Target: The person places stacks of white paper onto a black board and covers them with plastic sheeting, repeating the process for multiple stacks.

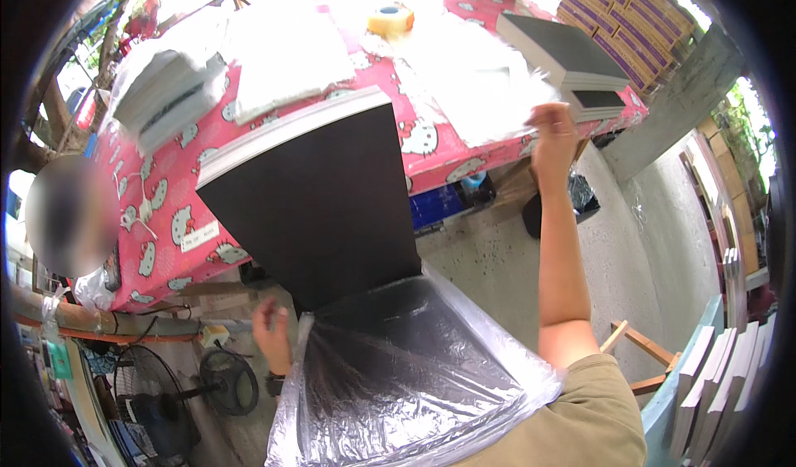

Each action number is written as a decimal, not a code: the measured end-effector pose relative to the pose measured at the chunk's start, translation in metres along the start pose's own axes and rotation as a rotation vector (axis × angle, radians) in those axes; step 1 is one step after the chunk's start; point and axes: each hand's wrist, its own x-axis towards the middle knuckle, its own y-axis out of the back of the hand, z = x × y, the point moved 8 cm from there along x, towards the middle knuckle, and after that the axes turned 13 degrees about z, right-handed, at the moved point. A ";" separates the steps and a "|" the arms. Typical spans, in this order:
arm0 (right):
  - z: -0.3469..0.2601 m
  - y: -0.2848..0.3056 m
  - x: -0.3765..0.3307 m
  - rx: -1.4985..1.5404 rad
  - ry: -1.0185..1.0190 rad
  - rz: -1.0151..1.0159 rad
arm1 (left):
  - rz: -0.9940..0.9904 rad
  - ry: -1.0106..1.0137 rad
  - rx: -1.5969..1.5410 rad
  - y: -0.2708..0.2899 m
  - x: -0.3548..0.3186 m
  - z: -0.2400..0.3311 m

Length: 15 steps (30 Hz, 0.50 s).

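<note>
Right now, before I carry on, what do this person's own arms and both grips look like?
The left grip and right grip are human hands without gloves, the right one motion-blurred. A dark band circles the left wrist. The right arm is bare below a short olive-brown sleeve; no cables or markings show. The left sleeve is out of sight.

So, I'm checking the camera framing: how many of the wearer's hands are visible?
2: the left hand beside the clear plastic, the right hand near the pink tablecloth.
</note>
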 end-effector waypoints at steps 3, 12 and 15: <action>-0.073 -0.069 -0.123 0.111 -0.091 -0.771 | -0.193 -0.204 -0.178 -0.023 0.013 0.121; -0.168 -0.129 -0.157 0.305 0.029 -0.686 | -0.555 0.180 -0.289 -0.098 -0.012 0.197; -0.150 -0.131 -0.157 0.400 -0.291 -0.809 | -0.513 0.173 -0.335 -0.084 -0.001 0.190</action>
